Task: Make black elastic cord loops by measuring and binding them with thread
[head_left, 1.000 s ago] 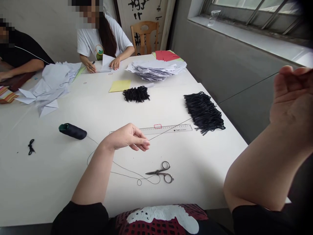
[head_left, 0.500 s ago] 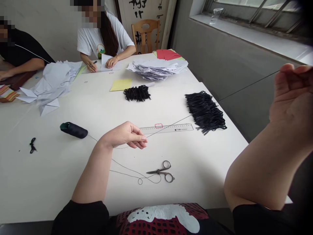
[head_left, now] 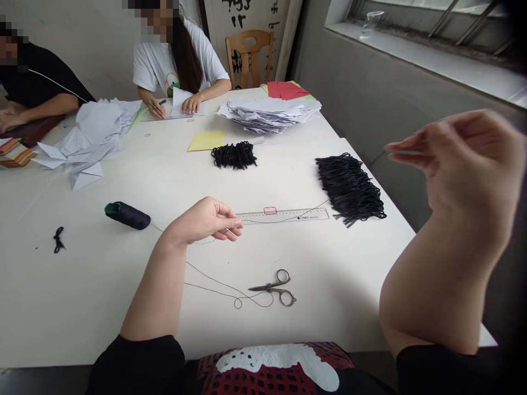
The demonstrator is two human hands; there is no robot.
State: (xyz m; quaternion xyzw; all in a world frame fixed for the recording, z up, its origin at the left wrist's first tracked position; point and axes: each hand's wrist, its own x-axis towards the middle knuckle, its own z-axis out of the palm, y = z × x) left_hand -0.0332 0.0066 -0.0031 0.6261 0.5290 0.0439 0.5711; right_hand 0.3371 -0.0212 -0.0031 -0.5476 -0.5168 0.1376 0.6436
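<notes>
My left hand (head_left: 212,219) pinches a dark thread (head_left: 280,221) over the left end of a clear ruler (head_left: 284,215). Out to the right, my right hand (head_left: 465,159) is raised with thumb and fingers pinched on the same thread, which sags between the two hands. A black thread spool (head_left: 128,215) with a green core lies left of my left wrist. Below the ruler rest small metal scissors (head_left: 274,288), beside loose loops of thread. A bundle of black cord loops (head_left: 349,189) lies beyond the ruler's right end.
A smaller black loop bundle (head_left: 234,156) sits near yellow paper (head_left: 206,141). White paper is piled at the back (head_left: 269,115) and left (head_left: 96,126). Two people sit across the table; one holds a pen. A short black knotted cord (head_left: 59,240) lies at left.
My right hand has come inward to the left and turned, its fingers now pinched together. The thread, taut before, has slackened. My left hand has barely moved.
</notes>
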